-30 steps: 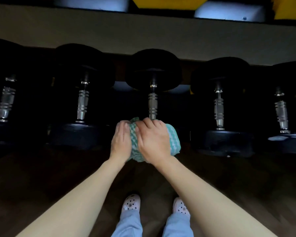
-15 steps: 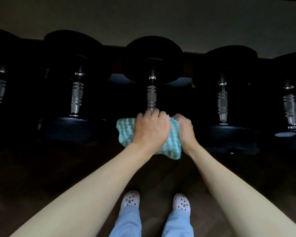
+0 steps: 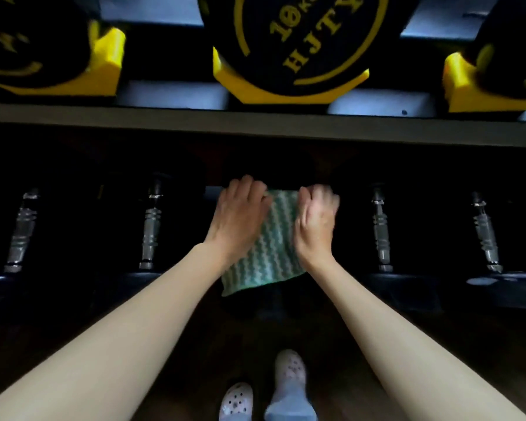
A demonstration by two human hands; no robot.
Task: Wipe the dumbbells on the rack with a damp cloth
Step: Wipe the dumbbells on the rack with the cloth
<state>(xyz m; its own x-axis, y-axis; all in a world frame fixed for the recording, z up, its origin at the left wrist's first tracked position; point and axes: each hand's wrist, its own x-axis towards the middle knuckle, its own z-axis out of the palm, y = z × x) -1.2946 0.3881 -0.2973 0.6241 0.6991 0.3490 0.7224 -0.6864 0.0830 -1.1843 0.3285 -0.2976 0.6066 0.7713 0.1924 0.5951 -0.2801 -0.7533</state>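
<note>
A green-and-white patterned cloth (image 3: 269, 247) lies draped over the handle of the middle dumbbell on the dark lower rack row, hiding that handle. Below the cloth, the dumbbell's near black head (image 3: 271, 302) is barely visible. My left hand (image 3: 240, 214) grips the cloth's upper left edge with curled fingers. On the other side, my right hand (image 3: 315, 220) grips the upper right edge. Neighbouring dumbbells show chrome handles on the left (image 3: 151, 226) and on the right (image 3: 380, 229).
Two more chrome-handled dumbbells sit at the far left (image 3: 22, 232) and far right (image 3: 485, 235). A grey shelf rail (image 3: 255, 126) runs just above my hands. On the upper shelf a black 10 kg dumbbell (image 3: 289, 41) rests in yellow cradles. My feet stand on dark wooden floor (image 3: 73, 344).
My hands and the cloth moved from the near head of the middle dumbbell up over its handle, with the cloth now spread flat between them. My view tilted up, revealing the upper shelf.
</note>
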